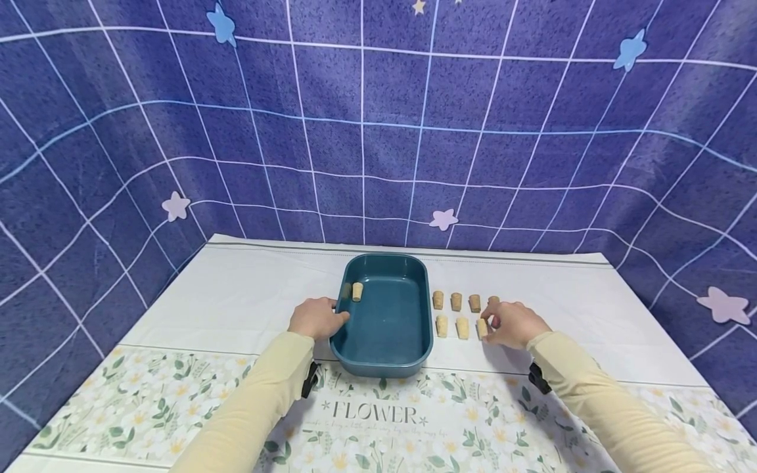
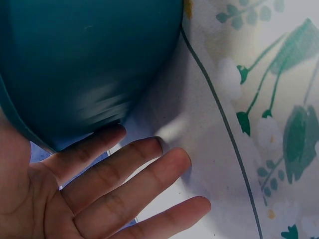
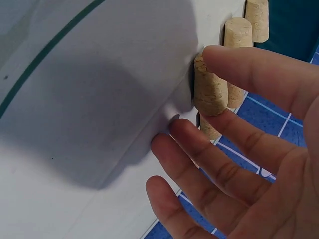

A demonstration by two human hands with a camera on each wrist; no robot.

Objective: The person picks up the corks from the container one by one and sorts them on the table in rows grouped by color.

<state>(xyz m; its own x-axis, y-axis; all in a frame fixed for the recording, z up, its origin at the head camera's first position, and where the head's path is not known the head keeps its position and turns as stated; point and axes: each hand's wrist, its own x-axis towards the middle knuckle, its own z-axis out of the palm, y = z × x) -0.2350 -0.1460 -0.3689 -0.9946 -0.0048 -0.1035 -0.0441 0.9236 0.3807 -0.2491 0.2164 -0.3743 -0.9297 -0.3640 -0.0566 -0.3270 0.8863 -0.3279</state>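
My left hand (image 1: 318, 318) grips the left wall of a deep teal rectangular baking dish (image 1: 381, 371), its thumb over the rim. In the left wrist view, the fingers (image 2: 132, 196) lie along the outside of the dish wall (image 2: 94, 64). One cork stopper (image 1: 357, 292) is inside the dish, near its left wall. Right of the dish, my right hand (image 1: 516, 324) pinches the end cork (image 1: 481, 329) of the front row. The right wrist view has that cork (image 3: 210, 89) between thumb and index finger, with the other fingers (image 3: 209, 186) spread.
Two more front-row corks (image 1: 462, 328) lie left of the pinched one. Behind runs a row of several darker corks (image 1: 456, 302), the rightmost partly hidden by my right hand. A flower-printed cloth (image 1: 236, 401) covers the table's near part; a blue gridded curtain (image 1: 378, 164) hangs behind.
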